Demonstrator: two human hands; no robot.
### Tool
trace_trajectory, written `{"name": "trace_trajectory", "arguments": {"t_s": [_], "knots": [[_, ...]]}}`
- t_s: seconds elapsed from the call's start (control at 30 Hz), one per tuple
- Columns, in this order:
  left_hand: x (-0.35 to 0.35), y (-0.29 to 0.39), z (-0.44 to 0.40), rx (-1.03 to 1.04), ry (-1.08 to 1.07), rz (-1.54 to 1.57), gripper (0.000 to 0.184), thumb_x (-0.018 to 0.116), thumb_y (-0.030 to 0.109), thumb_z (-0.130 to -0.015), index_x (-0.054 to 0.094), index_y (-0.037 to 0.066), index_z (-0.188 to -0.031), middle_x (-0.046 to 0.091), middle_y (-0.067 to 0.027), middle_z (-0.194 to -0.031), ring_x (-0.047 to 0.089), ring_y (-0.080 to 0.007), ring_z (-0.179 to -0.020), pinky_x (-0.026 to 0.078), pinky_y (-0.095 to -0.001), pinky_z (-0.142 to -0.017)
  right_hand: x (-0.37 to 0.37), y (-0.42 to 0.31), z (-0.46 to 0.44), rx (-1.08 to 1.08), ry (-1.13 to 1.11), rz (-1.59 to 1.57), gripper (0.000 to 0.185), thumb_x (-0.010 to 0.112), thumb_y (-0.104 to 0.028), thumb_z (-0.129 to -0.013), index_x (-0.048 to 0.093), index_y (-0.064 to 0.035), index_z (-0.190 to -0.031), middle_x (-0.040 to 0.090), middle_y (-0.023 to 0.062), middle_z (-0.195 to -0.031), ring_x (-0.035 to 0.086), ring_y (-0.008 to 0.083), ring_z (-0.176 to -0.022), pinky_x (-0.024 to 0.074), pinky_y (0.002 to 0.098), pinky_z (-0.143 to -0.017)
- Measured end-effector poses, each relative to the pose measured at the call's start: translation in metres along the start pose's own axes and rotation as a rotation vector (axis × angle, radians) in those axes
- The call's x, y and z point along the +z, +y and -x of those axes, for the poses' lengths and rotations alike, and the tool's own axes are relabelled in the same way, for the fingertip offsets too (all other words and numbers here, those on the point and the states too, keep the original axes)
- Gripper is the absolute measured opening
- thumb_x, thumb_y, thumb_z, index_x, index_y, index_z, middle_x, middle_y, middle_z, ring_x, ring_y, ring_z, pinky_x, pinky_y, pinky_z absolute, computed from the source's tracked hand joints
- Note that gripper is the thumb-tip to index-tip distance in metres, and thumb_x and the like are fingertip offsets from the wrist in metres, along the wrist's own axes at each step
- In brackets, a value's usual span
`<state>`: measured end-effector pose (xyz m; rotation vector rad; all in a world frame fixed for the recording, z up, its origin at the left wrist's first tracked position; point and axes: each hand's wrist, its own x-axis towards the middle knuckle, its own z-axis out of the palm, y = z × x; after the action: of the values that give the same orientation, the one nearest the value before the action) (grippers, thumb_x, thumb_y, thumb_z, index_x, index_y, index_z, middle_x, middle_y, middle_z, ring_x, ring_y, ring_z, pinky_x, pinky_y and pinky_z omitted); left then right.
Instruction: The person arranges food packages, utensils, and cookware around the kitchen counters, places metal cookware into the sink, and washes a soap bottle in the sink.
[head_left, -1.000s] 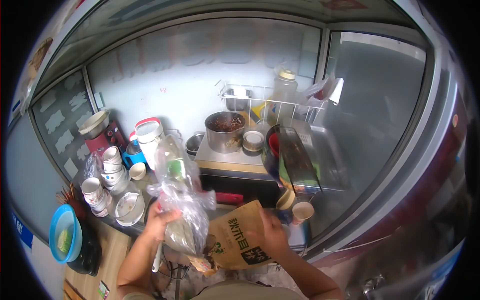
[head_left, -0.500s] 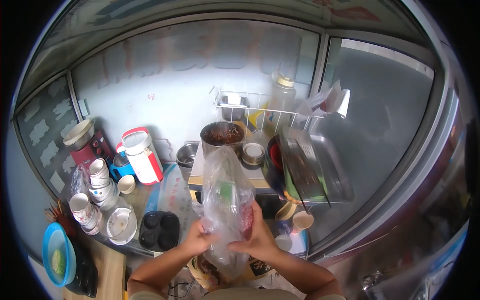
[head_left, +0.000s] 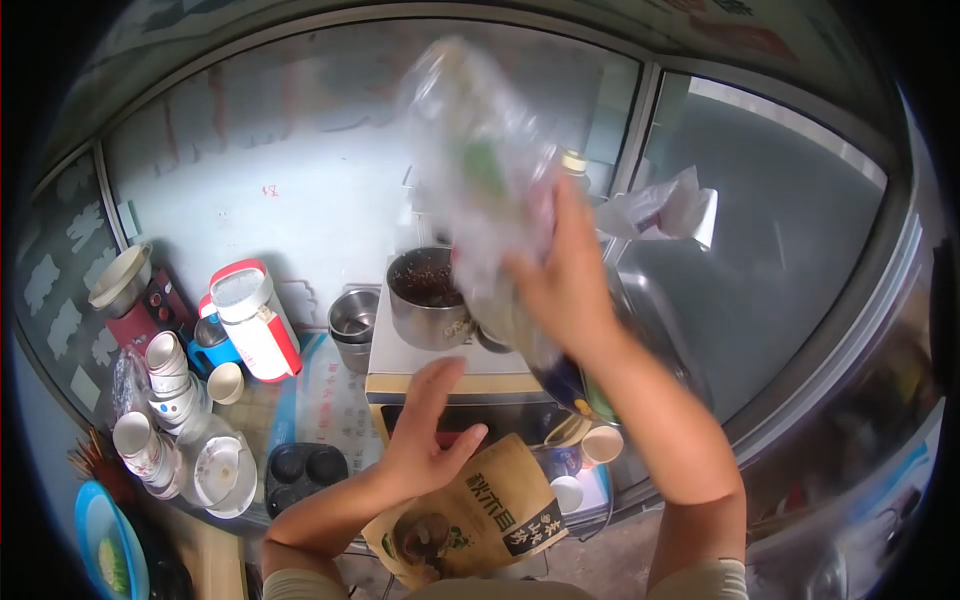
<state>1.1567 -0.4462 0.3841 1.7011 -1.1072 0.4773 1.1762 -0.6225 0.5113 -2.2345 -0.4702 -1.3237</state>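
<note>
My right hand (head_left: pixel 565 285) is raised and closed around a clear plastic bag (head_left: pixel 480 150), which is blurred by motion. Something green and something reddish show through the plastic, but I cannot make out what they are. Lower down, my left hand (head_left: pixel 430 435) is open, thumb apart from the fingers, and holds nothing. Just below it is a brown printed paper bag (head_left: pixel 470 510), close to my body. Behind the plastic bag, a steel pot (head_left: pixel 430 310) with dark red contents stands on a box-shaped appliance (head_left: pixel 400 375), partly covered from view.
To the left stand a red-and-white soymilk maker (head_left: pixel 255 320), stacked bowls (head_left: pixel 170 375), a black muffin pan (head_left: pixel 305 470) and a blue basin (head_left: pixel 95 520). Steel pots (head_left: pixel 355 325) sit beside the appliance. Cups (head_left: pixel 600 445) are at the right, near a metal tray (head_left: pixel 655 310).
The plastic bag has gone up and away from my body in my right hand. My left hand has let go of it. More of the brown paper bag now shows.
</note>
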Motion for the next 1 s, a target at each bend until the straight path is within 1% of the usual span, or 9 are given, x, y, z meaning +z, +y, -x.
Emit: {"name": "trace_trajectory", "arguments": {"t_s": [0.13,0.23,0.37,0.47,0.57,0.7,0.77,0.87,1.0], "knots": [[-0.013,-0.024,-0.004,0.009,-0.057,-0.021,0.038,0.058,0.007,-0.08,0.051,0.0,-0.116,0.048,-0.0196,-0.118,0.048,-0.0331,-0.108,0.039,-0.0362,-0.092,0.012,0.018,-0.061,0.178,0.083,0.017,0.075,0.068,-0.002,-0.07,0.024,-0.0037,-0.132,0.039,0.0255,-0.122,0.043,0.0396,-0.114,0.0386,0.0396,-0.094],[-0.035,-0.031,-0.026,0.03,-0.026,-0.162,0.033,0.058,0.006,-0.079,0.055,0.001,-0.112,0.054,-0.0175,-0.111,0.053,-0.0326,-0.101,0.042,-0.0368,-0.087,0.014,0.031,-0.081,0.375,0.059,-0.038,0.072,0.067,-0.004,-0.073,0.024,-0.0035,-0.131,0.039,0.0264,-0.122,0.043,0.0395,-0.114,0.0372,0.0391,-0.095],[-0.053,-0.041,-0.05,0.138,-0.013,-0.198,0.03,0.059,0.001,-0.076,0.058,0.002,-0.105,0.058,-0.0152,-0.105,0.056,-0.0317,-0.094,0.044,-0.0367,-0.081,0.006,0.034,-0.043,0.368,0.076,-0.247,0.069,0.064,-0.001,-0.075,0.023,-0.0011,-0.13,0.042,0.02,-0.121,0.045,0.029,-0.112,0.0363,0.035,-0.096],[-0.053,-0.054,-0.078,0.213,0.018,-0.27,0.023,0.059,0.001,-0.075,0.06,0.001,-0.098,0.061,-0.0137,-0.094,0.057,-0.0314,-0.088,0.045,-0.0372,-0.078,-0.006,0.015,-0.007,0.482,0.137,-0.526,0.067,0.06,0.006,-0.076,0.022,0.0,-0.129,0.042,0.0157,-0.121,0.044,0.0222,-0.111,0.0359,0.0313,-0.095],[-0.05,-0.07,-0.12,0.308,0.02,-0.431,0.018,0.056,0.002,-0.077,0.06,0.002,-0.094,0.062,-0.0142,-0.09,0.057,-0.0311,-0.087,0.045,-0.0383,-0.076,-0.014,0.012,0.009,0.556,0.106,-0.596,0.064,0.056,0.01,-0.076,0.02,0.0,-0.129,0.042,0.0143,-0.121,0.043,0.0197,-0.111,0.0356,0.0298,-0.095],[-0.036,-0.111,-0.185,0.293,-0.088,-0.723,0.014,0.053,0.008,-0.081,0.062,0.002,-0.09,0.062,-0.0154,-0.087,0.057,-0.032,-0.087,0.045,-0.0393,-0.075,-0.018,0.036,-0.017,0.434,0.109,-0.378,0.065,0.06,0.007,-0.075,0.023,0.001,-0.128,0.042,0.0149,-0.121,0.044,0.0201,-0.11,0.0353,0.0306,-0.095],[-0.029,-0.127,-0.211,0.164,-0.256,-0.87,0.015,0.052,0.011,-0.082,0.063,0.003,-0.09,0.062,-0.0156,-0.085,0.057,-0.0326,-0.085,0.045,-0.0399,-0.075,-0.011,0.056,-0.045,0.29,0.155,-0.201,0.068,0.064,0.002,-0.074,0.023,0.0026,-0.129,0.041,0.0205,-0.121,0.043,0.0282,-0.112,0.0344,0.0347,-0.096],[-0.025,-0.152,-0.228,-0.017,-0.377,-0.702,0.019,0.053,0.019,-0.084,0.063,0.005,-0.088,0.062,-0.0157,-0.081,0.058,-0.0335,-0.08,0.045,-0.0407,-0.072,0.008,0.077,-0.085,0.17,0.277,0.156,0.072,0.067,-0.005,-0.073,0.022,0.0023,-0.129,0.035,0.0274,-0.123,0.04,0.0378,-0.113,0.0349,0.0378,-0.096],[-0.033,-0.166,-0.23,0.02,-0.378,-0.437,0.027,0.053,0.028,-0.085,0.062,0.003,-0.081,0.06,-0.0163,-0.073,0.057,-0.0346,-0.072,0.044,-0.0406,-0.065,0.052,0.114,-0.12,0.125,0.326,0.229,0.076,0.07,-0.012,-0.073,0.021,-0.0005,-0.13,0.029,0.0318,-0.124,0.042,0.0445,-0.11,0.0377,0.04,-0.094]]}}
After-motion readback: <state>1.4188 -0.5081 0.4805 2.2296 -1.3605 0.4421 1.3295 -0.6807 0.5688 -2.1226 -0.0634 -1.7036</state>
